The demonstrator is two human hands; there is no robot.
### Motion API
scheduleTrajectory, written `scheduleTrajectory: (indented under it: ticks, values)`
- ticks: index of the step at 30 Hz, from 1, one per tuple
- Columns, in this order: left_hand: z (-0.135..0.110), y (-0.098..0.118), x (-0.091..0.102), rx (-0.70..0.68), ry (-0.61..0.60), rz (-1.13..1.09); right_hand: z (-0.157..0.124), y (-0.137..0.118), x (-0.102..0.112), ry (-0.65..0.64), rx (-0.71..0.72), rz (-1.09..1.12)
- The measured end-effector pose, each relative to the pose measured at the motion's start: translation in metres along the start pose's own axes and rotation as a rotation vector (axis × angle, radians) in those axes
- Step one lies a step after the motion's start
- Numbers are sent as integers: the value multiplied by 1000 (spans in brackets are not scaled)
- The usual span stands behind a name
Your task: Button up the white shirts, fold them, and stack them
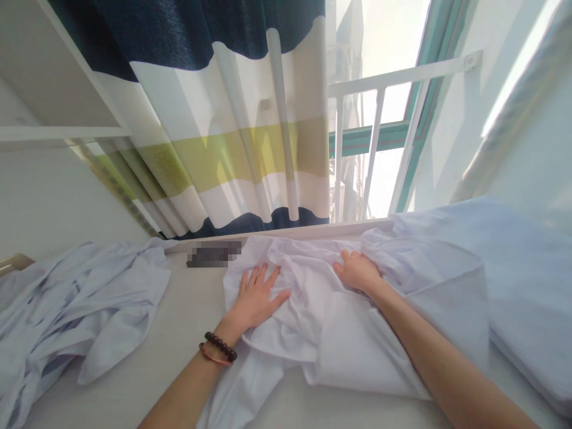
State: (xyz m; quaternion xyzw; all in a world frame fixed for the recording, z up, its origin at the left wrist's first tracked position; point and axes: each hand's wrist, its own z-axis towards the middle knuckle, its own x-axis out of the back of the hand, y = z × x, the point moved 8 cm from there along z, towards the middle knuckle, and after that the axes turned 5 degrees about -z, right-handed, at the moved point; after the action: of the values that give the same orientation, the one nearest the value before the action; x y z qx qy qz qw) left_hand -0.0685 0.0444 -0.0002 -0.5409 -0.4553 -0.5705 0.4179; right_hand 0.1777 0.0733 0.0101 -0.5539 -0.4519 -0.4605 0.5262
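The soft, crumpled white cloth (344, 345) lies at twelve o'clock from me, on the flat, pale board (190, 325). My left hand (259, 301), fingers spread apart, rests flat on it, I think to stop it sliding. My right hand (360, 273) has bent fingers on its far part; I can't tell if they pinch it. The wrinkled white cloth heap (129, 328) sits at ten o'clock, maybe to leave room for my hands. My cloth is longest side to side, about nine to three o'clock, and its loose tail points to seven.
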Motion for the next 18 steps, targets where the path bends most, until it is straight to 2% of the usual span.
scheduleTrajectory:
  ticks: [2, 5, 9, 13, 18]
  values:
    - [2, 1, -1, 5, 31, 10, 6, 5, 1, -76, 5, 41]
    - [5, 2, -3, 2, 37, 0, 11, 9, 5, -123, 35, 95]
    - [17, 2, 2, -20, -76, -62, 5, 12, 16, -156, 103, 151]
    - [37, -1, 12, -13, -134, -105, -7, 14, 37, -181, 188, 161]
    - [47, -1, 12, 13, -74, -120, -25, 16, 67, -149, 291, 153]
